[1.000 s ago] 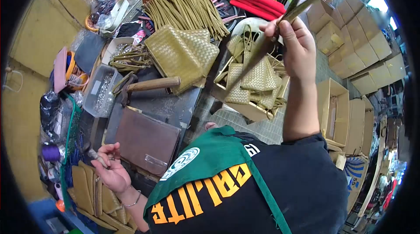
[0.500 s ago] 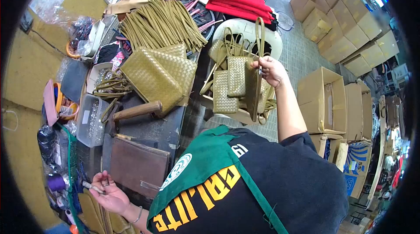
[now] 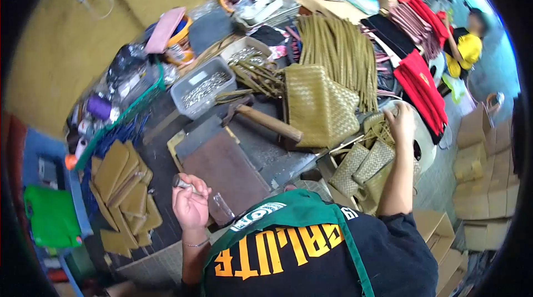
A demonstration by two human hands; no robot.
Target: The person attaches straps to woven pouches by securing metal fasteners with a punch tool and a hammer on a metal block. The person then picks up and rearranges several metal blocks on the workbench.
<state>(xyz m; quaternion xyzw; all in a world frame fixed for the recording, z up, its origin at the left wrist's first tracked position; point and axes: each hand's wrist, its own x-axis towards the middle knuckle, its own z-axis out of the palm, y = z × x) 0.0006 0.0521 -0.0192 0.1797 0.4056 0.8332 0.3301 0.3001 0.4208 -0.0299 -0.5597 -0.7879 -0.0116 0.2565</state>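
My left hand (image 3: pixel 191 201) is closed around a short metal rod (image 3: pixel 182 183), held above a brown leather-like pad (image 3: pixel 225 163) on the workbench. At the right, my right hand (image 3: pixel 402 122) hangs over a box of olive woven pouches (image 3: pixel 351 170) with thin straps. Its fingers are blurred and partly turned away, so whether a strap is in them does not show. A hammer (image 3: pixel 269 123) with a wooden handle lies beyond the pad. Next to it are larger olive woven pieces (image 3: pixel 308 105) in a stack.
A grey bin of metal fittings (image 3: pixel 204 88) sits at the back of the bench, near a bundle of olive straps (image 3: pixel 336 55). Flat tan pieces (image 3: pixel 125 188) lie on the left. Red cloth (image 3: pixel 421 88) and cardboard boxes (image 3: pixel 483 169) stand right. Another person (image 3: pixel 466 47) is far right.
My view has swung left. The pouch my right hand held up by its strap is no longer raised; that hand is now over the box. My left hand has lifted with the rod.
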